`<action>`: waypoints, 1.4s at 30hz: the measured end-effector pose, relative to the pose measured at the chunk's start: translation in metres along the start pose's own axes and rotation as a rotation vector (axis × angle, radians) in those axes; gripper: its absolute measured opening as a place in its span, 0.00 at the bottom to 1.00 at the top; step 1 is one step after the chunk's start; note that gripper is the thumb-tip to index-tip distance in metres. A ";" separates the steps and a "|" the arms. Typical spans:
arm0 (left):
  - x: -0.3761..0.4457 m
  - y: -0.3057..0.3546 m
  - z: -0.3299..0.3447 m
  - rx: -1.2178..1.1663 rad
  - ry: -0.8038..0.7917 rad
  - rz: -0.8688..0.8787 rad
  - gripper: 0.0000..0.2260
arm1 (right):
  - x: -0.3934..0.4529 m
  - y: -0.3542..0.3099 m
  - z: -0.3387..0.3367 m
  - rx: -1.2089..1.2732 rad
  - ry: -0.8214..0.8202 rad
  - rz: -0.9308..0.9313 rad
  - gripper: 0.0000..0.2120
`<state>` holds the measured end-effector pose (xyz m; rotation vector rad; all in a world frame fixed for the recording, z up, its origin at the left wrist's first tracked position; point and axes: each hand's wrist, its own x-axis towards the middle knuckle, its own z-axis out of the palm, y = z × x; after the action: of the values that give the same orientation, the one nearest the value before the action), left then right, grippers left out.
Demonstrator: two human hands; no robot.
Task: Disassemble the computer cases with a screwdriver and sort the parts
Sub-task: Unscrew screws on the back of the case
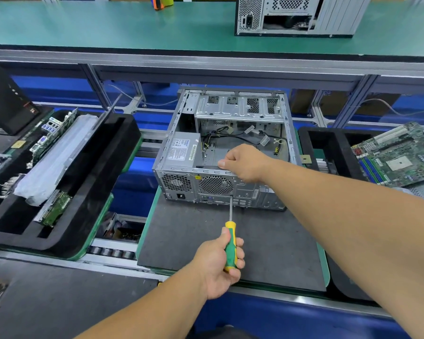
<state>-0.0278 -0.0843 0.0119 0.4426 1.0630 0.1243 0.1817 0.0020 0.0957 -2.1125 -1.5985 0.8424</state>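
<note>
An open grey computer case lies on its side on a dark mat, rear panel toward me. A grey power supply sits inside at the left, with loose cables beside it. My right hand grips the top edge of the case's rear panel. My left hand holds a green and yellow screwdriver. Its tip touches the rear panel just below the round fan grille.
A black foam tray at left holds circuit boards and a wrapped part. A second black tray at right carries a green motherboard. Another case stands on the green upper shelf. Conveyor rollers run along the front left.
</note>
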 end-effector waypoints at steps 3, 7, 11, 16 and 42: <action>0.004 0.001 0.009 0.237 0.267 0.065 0.23 | 0.000 0.000 0.000 -0.001 0.001 0.003 0.25; 0.013 -0.008 0.003 0.340 0.419 0.272 0.15 | 0.001 0.001 0.001 0.003 0.005 0.011 0.25; 0.011 -0.011 -0.002 0.251 0.400 0.318 0.13 | 0.003 0.003 0.002 0.005 0.006 0.018 0.25; 0.001 -0.012 0.003 -0.159 0.048 0.064 0.20 | 0.003 0.003 0.002 0.002 0.003 0.027 0.23; 0.003 -0.012 0.008 0.035 0.249 0.179 0.15 | 0.003 0.003 0.002 0.018 0.011 0.027 0.25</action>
<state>-0.0206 -0.0971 0.0079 0.5639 1.2703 0.3267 0.1835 0.0040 0.0912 -2.1267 -1.5546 0.8486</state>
